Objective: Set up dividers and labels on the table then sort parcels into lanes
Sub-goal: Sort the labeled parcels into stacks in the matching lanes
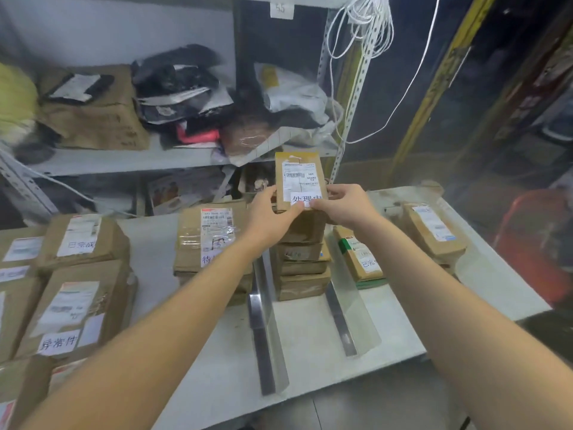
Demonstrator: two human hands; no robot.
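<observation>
Far L on the table (pixel 310 333): brown parcels bunched close. The near parcel (pixel 62 318) has a white slip reading 异常件, and the rear parcel (pixel 82 240) has one reading 已完成. Past a bare strip of tabletop is the left stack (pixel 214 234); its top slip starts w/ 待 and your L forearm crosses it. Next is the left divider (pixel 263 324), clear plastic, on edge, running front to back.

Btwn the dividers is the centre stack (pixel 299 268), several boxes high. Right over it you hold the small parcel (pixel 301 176) upright, label side to you; can't tell if it rests on the stack. Your left hand (pixel 273 212) grips its L edge, thumb on the front. Your right hand (pixel 344 204) grips the R edge, thumb pinching the 处理中 slip (pixel 305 200) at the bottom.

Then comes the right divider (pixel 352 318), the flat parcel (pixel 359 259) w/ an 已完成 slip, and the far parcel (pixel 434 231) near the table's R edge.
</observation>
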